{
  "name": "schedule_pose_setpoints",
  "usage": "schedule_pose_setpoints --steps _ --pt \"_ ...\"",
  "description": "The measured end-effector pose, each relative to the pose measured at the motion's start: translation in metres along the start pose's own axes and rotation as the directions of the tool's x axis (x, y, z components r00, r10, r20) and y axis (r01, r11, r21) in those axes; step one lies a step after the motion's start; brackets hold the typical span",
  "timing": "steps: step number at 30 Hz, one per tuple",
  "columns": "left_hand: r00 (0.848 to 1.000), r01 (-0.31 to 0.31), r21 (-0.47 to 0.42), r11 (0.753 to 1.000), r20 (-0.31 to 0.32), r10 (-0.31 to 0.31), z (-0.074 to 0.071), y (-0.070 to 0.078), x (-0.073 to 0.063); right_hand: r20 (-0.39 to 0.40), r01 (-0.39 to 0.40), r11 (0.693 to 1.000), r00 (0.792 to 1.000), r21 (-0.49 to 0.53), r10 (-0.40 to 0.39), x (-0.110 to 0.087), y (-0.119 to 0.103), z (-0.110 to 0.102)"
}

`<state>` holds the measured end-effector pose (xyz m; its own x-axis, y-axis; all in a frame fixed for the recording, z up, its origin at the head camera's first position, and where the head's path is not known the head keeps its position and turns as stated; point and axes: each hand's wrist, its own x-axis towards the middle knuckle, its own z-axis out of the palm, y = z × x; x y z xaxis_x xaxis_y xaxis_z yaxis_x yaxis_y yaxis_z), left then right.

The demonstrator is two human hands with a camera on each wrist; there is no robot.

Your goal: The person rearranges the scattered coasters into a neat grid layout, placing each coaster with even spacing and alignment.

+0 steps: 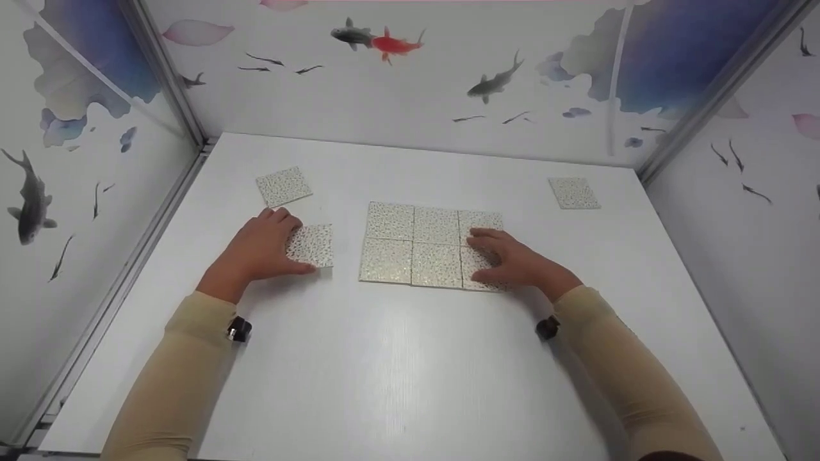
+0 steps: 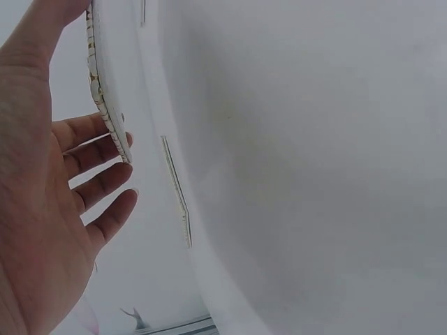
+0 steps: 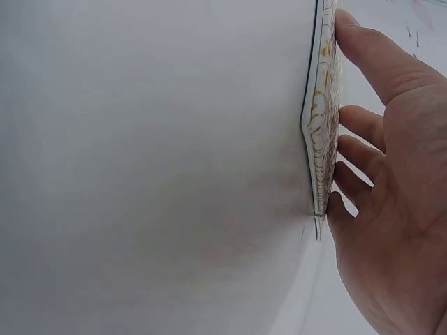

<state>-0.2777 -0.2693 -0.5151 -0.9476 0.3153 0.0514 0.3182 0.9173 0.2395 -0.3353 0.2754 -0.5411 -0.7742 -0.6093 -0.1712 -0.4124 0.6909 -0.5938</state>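
Observation:
My left hand pinches a square speckled mosaic tile between the thumb and the fingers, left of a block of like tiles. From the left wrist view, this tile is edge-on and raised off the table. The block lies flat in two rows of three, edges close together. On its right-hand column rests my right hand, thumb on the near tile and the other fingers farther back, partly covering both tiles. In the right wrist view, those fingertips touch the speckled top of the tile with the fingers loosely bent.
One loose tile lies at the back left, just beyond my left hand. Another single tile is at the back right. The white table is bounded by upright panels printed with fish.

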Motion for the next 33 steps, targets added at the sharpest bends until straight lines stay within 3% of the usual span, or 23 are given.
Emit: schedule_pose_setpoints --steps 12,23,33 --pt "0.999 -0.031 -0.003 0.999 0.012 0.032 0.003 0.017 0.0 0.001 0.007 1.0 1.0 0.005 -0.007 0.0 -0.002 -0.001" --pt "0.994 -0.092 -0.048 0.995 0.053 0.095 0.004 0.055 0.002 -0.005 -0.007 1.0 1.0 0.016 0.008 0.0 -0.003 0.0" --pt "0.981 -0.182 -0.002 0.983 0.074 0.182 0.012 0.082 0.0 -0.007 0.004 1.0 1.0 0.015 -0.004 0.0 -0.002 0.001"
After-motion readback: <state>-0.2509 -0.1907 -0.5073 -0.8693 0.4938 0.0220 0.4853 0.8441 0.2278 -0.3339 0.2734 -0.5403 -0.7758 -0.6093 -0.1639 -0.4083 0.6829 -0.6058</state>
